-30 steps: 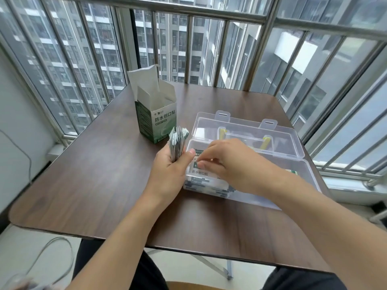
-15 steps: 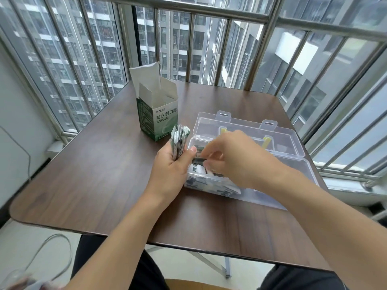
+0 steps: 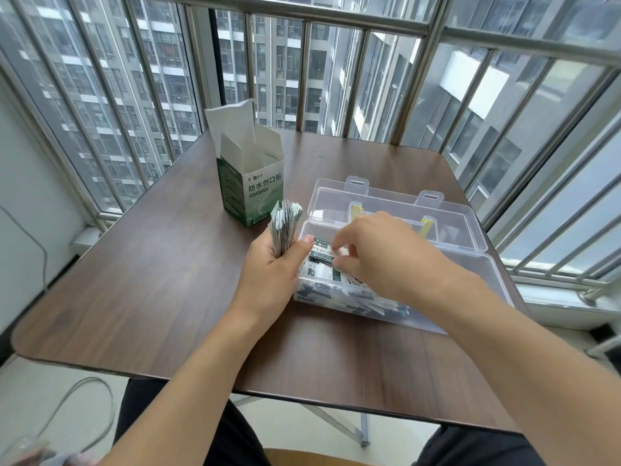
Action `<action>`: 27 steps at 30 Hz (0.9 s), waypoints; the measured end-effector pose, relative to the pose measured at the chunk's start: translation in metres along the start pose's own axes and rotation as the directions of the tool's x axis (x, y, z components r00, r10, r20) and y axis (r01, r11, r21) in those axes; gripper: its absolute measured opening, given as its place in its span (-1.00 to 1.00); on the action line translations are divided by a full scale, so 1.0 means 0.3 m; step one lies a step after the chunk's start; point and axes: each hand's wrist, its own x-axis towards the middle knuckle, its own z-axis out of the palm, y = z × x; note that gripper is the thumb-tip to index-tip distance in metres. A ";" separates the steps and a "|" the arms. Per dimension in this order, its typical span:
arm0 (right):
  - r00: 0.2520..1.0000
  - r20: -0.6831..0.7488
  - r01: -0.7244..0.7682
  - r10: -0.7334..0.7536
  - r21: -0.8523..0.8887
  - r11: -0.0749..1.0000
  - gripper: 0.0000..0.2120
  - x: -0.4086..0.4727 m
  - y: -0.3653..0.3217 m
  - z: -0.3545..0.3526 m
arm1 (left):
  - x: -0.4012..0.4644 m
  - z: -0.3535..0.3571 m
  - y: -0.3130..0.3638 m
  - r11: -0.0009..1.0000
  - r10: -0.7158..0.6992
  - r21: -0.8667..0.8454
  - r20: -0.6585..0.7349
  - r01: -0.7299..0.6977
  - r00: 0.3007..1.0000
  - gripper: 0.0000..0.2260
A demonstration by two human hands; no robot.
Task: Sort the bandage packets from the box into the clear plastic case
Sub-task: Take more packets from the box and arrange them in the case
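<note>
My left hand grips an upright stack of bandage packets just left of the clear plastic case. My right hand hovers over the case's left compartment and pinches a single green and white packet between thumb and fingers. Several packets lie loosely in that compartment. The green and white bandage box stands open behind my left hand, its flaps up.
The case lid lies open toward the far side, with two tabs. The brown wooden table ends at a metal railing and windows on the far and right sides. A cable lies on the floor at lower left.
My right hand has risen from inside the case toward the left stack and now pinches one packet. The left hand with its stack stayed put.
</note>
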 end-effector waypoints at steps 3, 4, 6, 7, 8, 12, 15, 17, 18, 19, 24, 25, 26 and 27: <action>0.999 0.035 0.017 -0.013 -0.119 0.993 -0.82 0.012 -0.030 -0.013 | -0.001 0.001 0.002 1.000 -0.008 -0.022 0.006 0.008 1.000 -0.60; 0.999 0.039 0.023 -0.017 -0.152 0.988 -0.80 0.016 -0.039 -0.020 | -0.001 0.002 0.002 1.000 -0.012 -0.025 0.012 0.012 1.000 -0.59; 0.998 0.052 0.042 -0.033 -0.191 0.981 -0.79 0.024 -0.051 -0.031 | -0.003 0.002 0.004 1.000 -0.018 -0.023 0.027 0.018 0.999 -0.60; 0.997 0.061 0.063 -0.051 -0.213 0.975 -0.82 0.031 -0.055 -0.035 | -0.003 0.002 0.005 1.000 -0.017 -0.021 0.030 0.018 0.999 -0.60; 0.995 0.075 0.085 -0.069 -0.239 0.967 -0.86 0.037 -0.059 -0.038 | -0.003 0.002 0.005 1.000 -0.014 -0.017 0.029 0.015 0.999 -0.60; 0.978 0.175 0.160 -0.115 -0.266 0.951 -0.76 0.060 -0.072 -0.068 | 0.000 0.000 -0.001 1.000 0.000 -0.015 0.030 0.000 1.000 -0.64; 0.969 0.184 0.215 -0.164 -0.305 0.928 -0.63 0.065 -0.081 -0.072 | 0.003 0.001 0.000 1.000 0.004 -0.023 0.029 -0.004 1.000 -0.70; 0.965 0.172 0.243 -0.195 -0.328 0.913 -0.62 0.062 -0.089 -0.063 | 0.003 0.002 0.000 1.000 0.003 -0.018 0.024 -0.003 1.000 -0.73; 0.963 0.168 0.256 -0.210 -0.334 0.907 -0.62 0.062 -0.090 -0.057 | 0.002 0.003 -0.001 1.000 0.001 -0.013 0.024 0.000 1.000 -0.73; 0.961 0.162 0.266 -0.223 -0.335 0.904 -0.61 0.064 -0.091 -0.055 | 0.002 0.003 -0.001 1.000 -0.004 -0.008 0.020 0.004 1.000 -0.74; 0.959 0.171 0.270 -0.226 -0.313 0.911 -0.56 0.082 -0.071 -0.041 | 0.004 -0.003 -0.004 1.000 -0.003 0.002 0.013 0.003 1.000 -0.74; 0.960 0.172 0.264 -0.220 -0.309 0.914 -0.56 0.084 -0.070 -0.039 | 0.004 -0.003 -0.004 1.000 -0.003 0.009 0.014 0.002 1.000 -0.72; 0.961 0.179 0.258 -0.211 -0.304 0.917 -0.56 0.084 -0.069 -0.040 | 0.003 -0.002 -0.006 1.000 -0.006 0.013 0.010 0.006 1.000 -0.70; 0.961 0.186 0.255 -0.205 -0.302 0.919 -0.56 0.083 -0.073 -0.047 | 0.003 -0.003 -0.007 1.000 -0.011 0.017 0.002 0.011 1.000 -0.68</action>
